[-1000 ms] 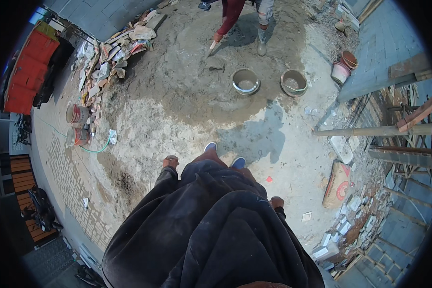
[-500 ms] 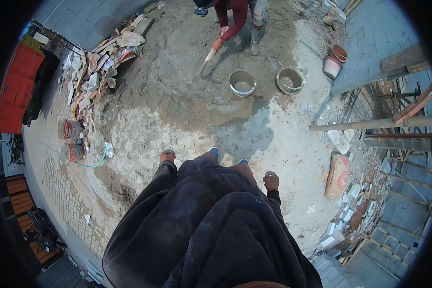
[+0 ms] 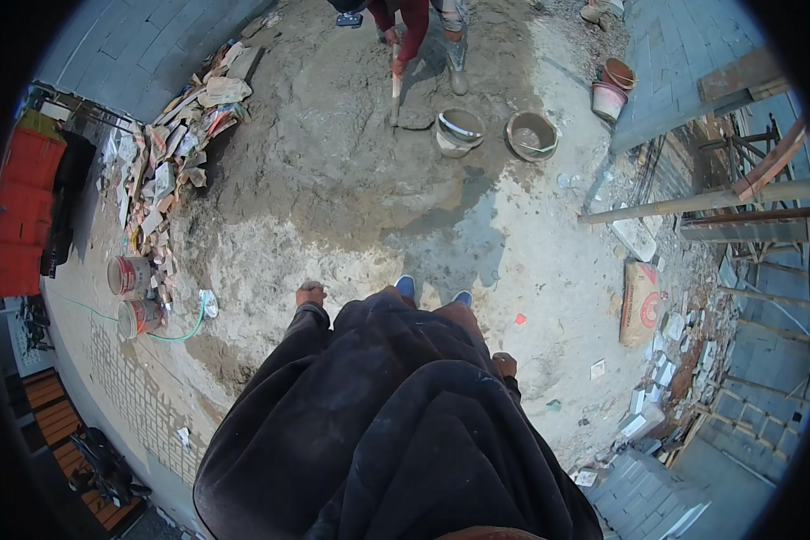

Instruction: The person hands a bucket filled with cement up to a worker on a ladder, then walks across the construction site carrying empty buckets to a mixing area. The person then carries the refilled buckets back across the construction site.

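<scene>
My left hand (image 3: 310,293) hangs by my left side, its fingers curled in and nothing seen in them. My right hand (image 3: 505,364) hangs by my right side, partly behind my dark clothing; its fingers are mostly hidden. Near the right hand, a small red piece (image 3: 520,319) lies on the pale ground. Wet grey mortar (image 3: 306,144) spreads ahead of my feet. Across it a co-worker in a dark red sleeve (image 3: 414,31) bends over, holding a wooden-handled hoe (image 3: 396,94) with its blade in the mortar, beside a tilted bucket (image 3: 459,144).
A second bucket (image 3: 532,137) stands right of the tilted one. Rubble (image 3: 166,171) lies along the left, with two buckets (image 3: 129,275) and a green hose (image 3: 184,337) nearby. On the right are a paper sack (image 3: 639,304), a wooden pole (image 3: 693,205) and broken blocks (image 3: 643,414).
The ground has shifted in view, and my right hand has swung back, partly behind my clothing. A red piece shows where it was. The co-worker's hoe stands more upright; the nearer bucket now tilts.
</scene>
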`<state>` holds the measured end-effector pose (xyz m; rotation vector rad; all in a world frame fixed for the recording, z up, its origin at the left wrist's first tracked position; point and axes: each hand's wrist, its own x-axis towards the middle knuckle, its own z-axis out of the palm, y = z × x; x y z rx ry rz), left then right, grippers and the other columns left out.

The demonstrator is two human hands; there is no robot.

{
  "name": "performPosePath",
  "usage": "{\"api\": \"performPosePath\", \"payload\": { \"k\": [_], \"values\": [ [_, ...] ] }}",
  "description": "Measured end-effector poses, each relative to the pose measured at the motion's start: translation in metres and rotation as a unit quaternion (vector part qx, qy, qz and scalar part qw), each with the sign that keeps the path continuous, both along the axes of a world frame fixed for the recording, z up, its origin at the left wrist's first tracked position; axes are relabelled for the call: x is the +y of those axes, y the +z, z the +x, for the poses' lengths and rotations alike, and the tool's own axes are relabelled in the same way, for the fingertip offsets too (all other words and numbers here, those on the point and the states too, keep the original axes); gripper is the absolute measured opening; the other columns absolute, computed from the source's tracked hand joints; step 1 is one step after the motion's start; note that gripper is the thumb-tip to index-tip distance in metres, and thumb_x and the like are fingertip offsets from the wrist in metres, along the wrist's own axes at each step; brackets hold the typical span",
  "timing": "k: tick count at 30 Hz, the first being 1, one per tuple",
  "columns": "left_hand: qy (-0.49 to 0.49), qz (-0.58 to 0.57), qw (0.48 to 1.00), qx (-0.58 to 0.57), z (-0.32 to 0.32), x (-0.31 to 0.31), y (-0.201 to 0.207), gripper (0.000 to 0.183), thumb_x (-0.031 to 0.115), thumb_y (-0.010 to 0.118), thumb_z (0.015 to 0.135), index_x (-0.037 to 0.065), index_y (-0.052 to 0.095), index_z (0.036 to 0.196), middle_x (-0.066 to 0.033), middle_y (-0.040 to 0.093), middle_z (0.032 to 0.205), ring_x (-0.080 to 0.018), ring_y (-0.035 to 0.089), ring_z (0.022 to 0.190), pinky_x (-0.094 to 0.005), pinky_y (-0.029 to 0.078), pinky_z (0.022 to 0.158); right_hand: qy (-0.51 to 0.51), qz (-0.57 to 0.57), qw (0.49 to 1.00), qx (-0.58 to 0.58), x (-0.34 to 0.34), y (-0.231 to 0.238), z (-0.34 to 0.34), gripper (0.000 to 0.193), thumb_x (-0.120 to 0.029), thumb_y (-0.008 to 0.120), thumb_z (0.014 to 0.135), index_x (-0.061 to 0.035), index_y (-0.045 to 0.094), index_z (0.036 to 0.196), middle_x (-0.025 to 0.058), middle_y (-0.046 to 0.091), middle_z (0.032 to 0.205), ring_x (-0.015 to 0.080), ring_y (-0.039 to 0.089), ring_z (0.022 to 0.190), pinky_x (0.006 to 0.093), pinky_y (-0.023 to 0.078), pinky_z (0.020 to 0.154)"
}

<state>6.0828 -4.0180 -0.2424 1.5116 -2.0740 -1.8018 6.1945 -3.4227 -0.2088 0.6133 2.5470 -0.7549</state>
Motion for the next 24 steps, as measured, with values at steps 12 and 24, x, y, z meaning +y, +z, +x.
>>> {"api": "performPosePath", "payload": {
  "k": [12, 24],
  "values": [
    [-0.041, 0.018, 0.998, -0.044, -0.019, 0.008, 0.007, 0.005, 0.004, 0.066, 0.079, 0.003, 0.07, 0.082, -0.0099, 0.07, 0.076, -0.0212, 0.07, 0.065, -0.0333, 0.057, 0.062, -0.237, -0.165, 0.957, -0.019, -0.018, 0.022, -0.036, 0.013, -0.011, 0.058, 0.088, -0.0049, 0.068, 0.094, 0.0121, 0.071, 0.077, 0.0229, 0.071, 0.07, 0.0367, 0.057, 0.057],
    [-0.025, 0.006, 0.999, -0.035, -0.003, 0.002, 0.01, 0.006, 0.007, 0.067, 0.081, 0.004, 0.071, 0.084, -0.0102, 0.071, 0.077, -0.0208, 0.07, 0.065, -0.032, 0.057, 0.061, -0.232, -0.157, 0.959, -0.047, -0.018, 0.027, -0.048, 0.013, -0.006, 0.057, 0.088, -0.0019, 0.068, 0.093, 0.0128, 0.07, 0.076, 0.0216, 0.07, 0.067, 0.0356, 0.058, 0.056]
  ]
}}
